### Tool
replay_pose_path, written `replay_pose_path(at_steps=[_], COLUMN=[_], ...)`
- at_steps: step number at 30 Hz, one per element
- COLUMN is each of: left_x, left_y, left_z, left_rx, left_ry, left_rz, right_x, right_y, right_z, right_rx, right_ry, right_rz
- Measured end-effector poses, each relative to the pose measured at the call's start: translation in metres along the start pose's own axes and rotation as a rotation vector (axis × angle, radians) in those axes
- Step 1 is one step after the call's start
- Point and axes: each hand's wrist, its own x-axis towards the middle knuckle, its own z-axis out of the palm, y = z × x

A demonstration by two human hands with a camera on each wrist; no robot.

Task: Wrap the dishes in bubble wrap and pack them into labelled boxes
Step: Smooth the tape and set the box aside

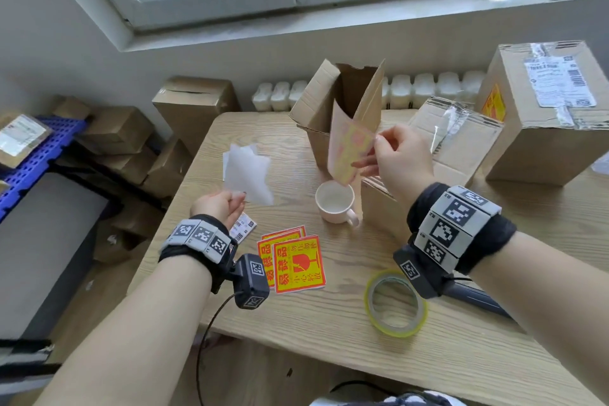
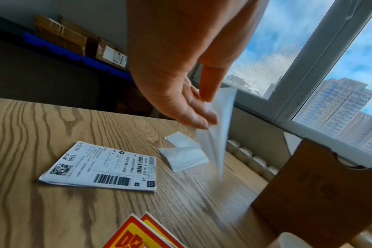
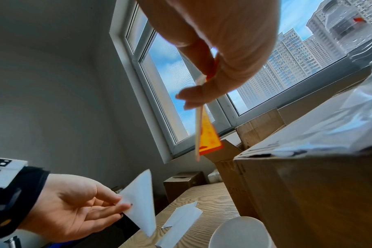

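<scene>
My right hand [image 1: 375, 150] pinches a peeled red and yellow fragile sticker [image 1: 349, 150] above the white mug [image 1: 334, 201], in front of the open cardboard box [image 1: 333, 102]. The sticker [image 3: 208, 135] hangs from thumb and fingers [image 3: 193, 99] in the right wrist view. My left hand [image 1: 230, 201] pinches the white backing paper [image 1: 247, 175] over the table's left side; the same backing paper [image 2: 217, 134] shows in the left wrist view. More fragile stickers [image 1: 293, 262] lie on the wooden table [image 1: 329, 316] near its front. No bubble wrap is visible.
A yellow-edged tape roll [image 1: 395, 303] lies at the front right. Taped cardboard boxes [image 1: 543, 115] stand at the right. A shipping label [image 2: 100, 167] and paper scraps [image 2: 183, 156] lie at the left. Stacked boxes [image 1: 125, 142] sit beyond the left edge.
</scene>
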Motion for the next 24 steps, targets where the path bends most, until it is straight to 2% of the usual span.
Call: replay_pose_path(at_steps=[5,9,11,17,19,20,24], left_x=[0.033,0.057,0.064,0.068,0.047,0.031,-0.047], left_y=[-0.003,0.006,0.011,0.001,-0.002,-0.002,-0.001], left_z=[0.003,0.020,0.030,0.046,0.053,0.058,0.076], left_rx=[0.101,-0.016,0.021,0.484,0.637,0.676,0.728], left_ry=[0.004,0.004,-0.054,-0.238,-0.197,-0.220,-0.508], left_rz=[-0.062,-0.141,-0.144,0.140,0.345,0.473,0.913], right_x=[-0.004,-0.009,-0.012,-0.017,-0.017,-0.017,-0.017], right_y=[0.004,0.009,0.009,0.008,0.008,0.008,0.005], right_z=[0.012,0.012,0.010,0.005,0.004,0.003,0.003], right_rx=[0.087,0.056,0.040,0.052,0.067,0.080,0.090], right_ry=[-0.013,-0.014,-0.004,0.010,0.022,0.030,0.036], right_rz=[0.000,-0.018,-0.034,-0.042,-0.053,-0.056,-0.070])
